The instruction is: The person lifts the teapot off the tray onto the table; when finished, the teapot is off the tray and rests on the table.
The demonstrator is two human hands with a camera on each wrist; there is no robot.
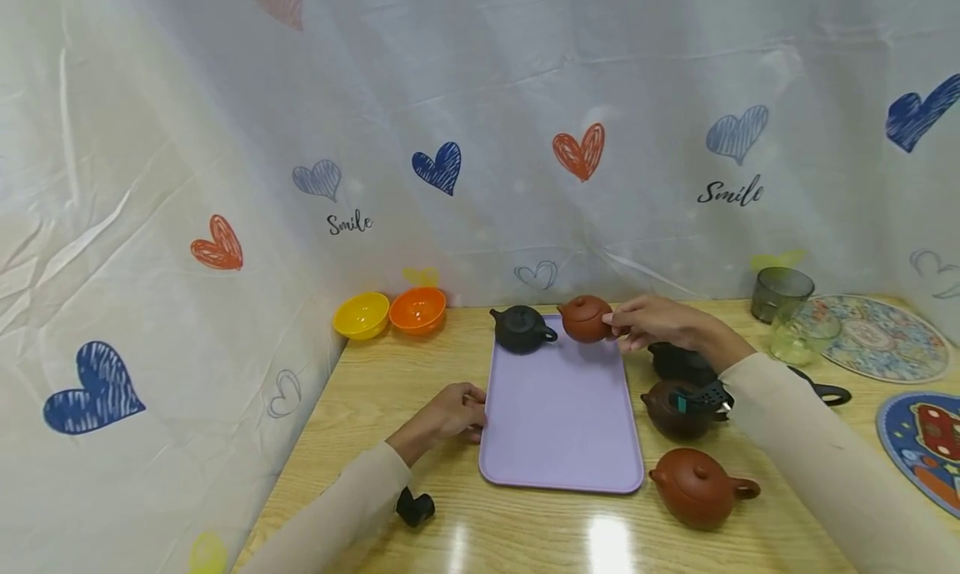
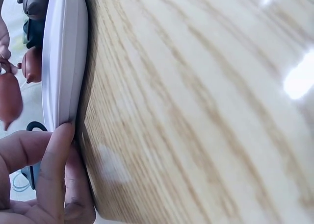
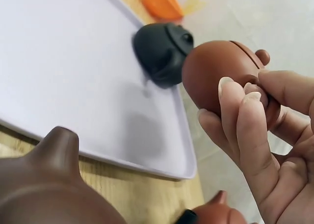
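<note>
My right hand (image 1: 660,322) grips a small reddish-brown teapot (image 1: 585,319) by its handle. In the right wrist view, this teapot (image 3: 216,72) is held up over the tray's far right corner, fingers curled around the handle. A black teapot (image 1: 519,330) sits on the lilac tray (image 1: 558,416) at its far left corner. Along the tray's left edge, my left hand (image 1: 452,411) pinches the rim between thumb and fingers; the left wrist view shows the fingertips (image 2: 64,131) right at that rim.
Right of the tray stand a reddish-brown teapot (image 1: 696,486), a dark brown teapot (image 1: 675,409) and a black teapot (image 1: 678,363), partly behind my right arm. Yellow (image 1: 362,316) and orange (image 1: 418,310) bowls stand back left. A grey glass (image 1: 780,295) and round mats (image 1: 873,341) lie right.
</note>
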